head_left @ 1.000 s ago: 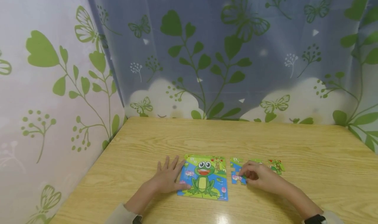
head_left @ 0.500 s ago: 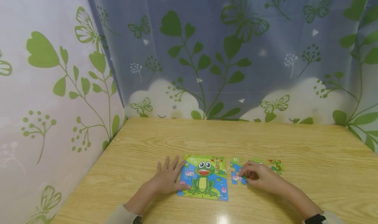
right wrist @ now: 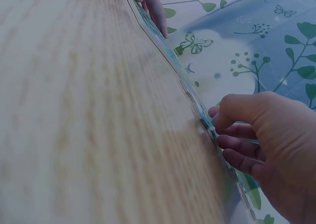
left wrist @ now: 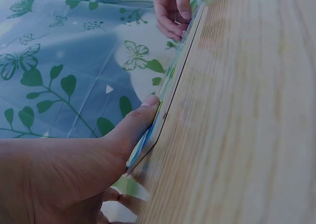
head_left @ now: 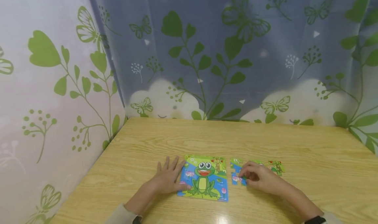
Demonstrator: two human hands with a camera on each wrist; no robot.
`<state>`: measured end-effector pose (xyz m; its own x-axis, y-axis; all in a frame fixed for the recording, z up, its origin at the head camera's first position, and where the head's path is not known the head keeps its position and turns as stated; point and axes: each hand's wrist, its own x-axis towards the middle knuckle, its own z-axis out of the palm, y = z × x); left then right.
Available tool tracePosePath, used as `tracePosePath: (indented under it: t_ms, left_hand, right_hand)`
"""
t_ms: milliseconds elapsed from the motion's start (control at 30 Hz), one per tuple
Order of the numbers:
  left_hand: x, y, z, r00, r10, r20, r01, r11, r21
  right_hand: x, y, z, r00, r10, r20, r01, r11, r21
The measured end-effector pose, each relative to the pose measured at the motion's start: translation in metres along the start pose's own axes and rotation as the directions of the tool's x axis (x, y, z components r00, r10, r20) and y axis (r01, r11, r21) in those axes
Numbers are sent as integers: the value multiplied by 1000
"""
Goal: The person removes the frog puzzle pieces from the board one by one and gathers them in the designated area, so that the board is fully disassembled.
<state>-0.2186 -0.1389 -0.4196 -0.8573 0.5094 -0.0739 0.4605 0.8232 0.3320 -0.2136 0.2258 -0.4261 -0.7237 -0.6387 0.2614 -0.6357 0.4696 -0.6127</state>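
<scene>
A square frog puzzle board (head_left: 203, 184) lies flat on the table in the head view. My left hand (head_left: 166, 179) is spread at its left side, with the thumb resting on the lower left of the picture. In the left wrist view that thumb presses over the edge of the board (left wrist: 160, 117). To the right of the board, my right hand (head_left: 262, 179) has its fingers curled and pinches a blue puzzle piece (head_left: 235, 179) with a pink flower on it. The right hand hides part of the neighbouring pieces. In the right wrist view, the fingertips of my right hand (right wrist: 276, 140) are down at the pieces' edge.
Behind the right hand lie more joined pieces, among them a blue and green piece (head_left: 235, 160) and one with a tree (head_left: 277, 165). The wooden table (head_left: 177, 137) ends at a blue leaf-printed curtain (head_left: 206, 53). A pale printed curtain (head_left: 44, 96) hangs at the left.
</scene>
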Motion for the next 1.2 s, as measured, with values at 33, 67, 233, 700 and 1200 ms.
tracePosePath:
  t_ms: [33,67,233,700,1200]
  left_hand:
    - [0,0,0,1000,0,0,0,1000,-1]
    - [0,0,0,1000,0,2,0,1000,-3]
    - [-1,0,-2,1000,-1,1,1,1000,-1]
    - [0,1,0,1000,7,7,-7,1000,-4]
    - [-1,3,-3,1000,1,13,-1,1000,-6]
  right_hand:
    - [0,-1,0,1000,1,-4,-1,1000,-6]
    - [1,-2,0,1000,9,-5,-9,1000,-4]
    - [12,-15,2,999,49,-13,-49,999,-1]
    - [75,-49,39,992,77,101,-68,993,-95]
    - [85,-50,55,988,107,111,-94,988,-119]
